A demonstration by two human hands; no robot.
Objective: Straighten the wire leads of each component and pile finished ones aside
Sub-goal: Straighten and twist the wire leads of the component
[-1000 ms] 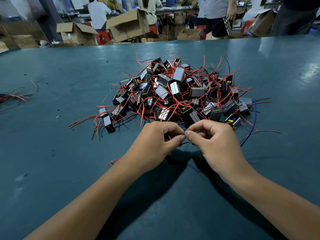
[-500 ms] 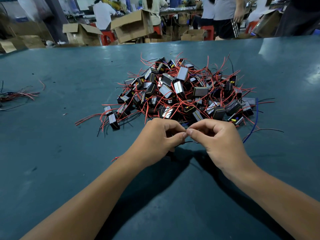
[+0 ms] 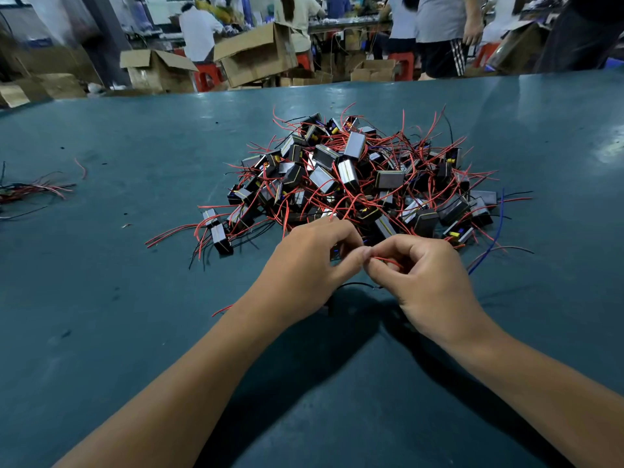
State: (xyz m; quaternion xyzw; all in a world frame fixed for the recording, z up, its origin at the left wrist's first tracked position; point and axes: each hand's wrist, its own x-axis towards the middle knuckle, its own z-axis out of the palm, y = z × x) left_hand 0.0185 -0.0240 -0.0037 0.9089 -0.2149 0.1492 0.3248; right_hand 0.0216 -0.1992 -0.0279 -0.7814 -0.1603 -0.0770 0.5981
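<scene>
A heap of small black box components (image 3: 358, 184) with tangled red and black leads lies in the middle of the teal table (image 3: 101, 298). Just in front of it my left hand (image 3: 307, 265) curls round one component, which is mostly hidden in the palm. My right hand (image 3: 422, 282) pinches that component's red lead (image 3: 388, 261) between thumb and forefinger, fingertips almost touching the left thumb. A black lead (image 3: 354, 285) loops below the two hands.
A small bundle of red and black wires (image 3: 30, 192) lies at the table's left edge. One component (image 3: 221, 239) sits apart, left of the heap. A blue wire (image 3: 493, 238) trails on the right. Cardboard boxes (image 3: 256, 55) and several people stand beyond the far edge.
Both hands stay together in front of the heap. The right hand's pinch has shifted, and a red lead now shows between its fingers. The camera view shifted slightly.
</scene>
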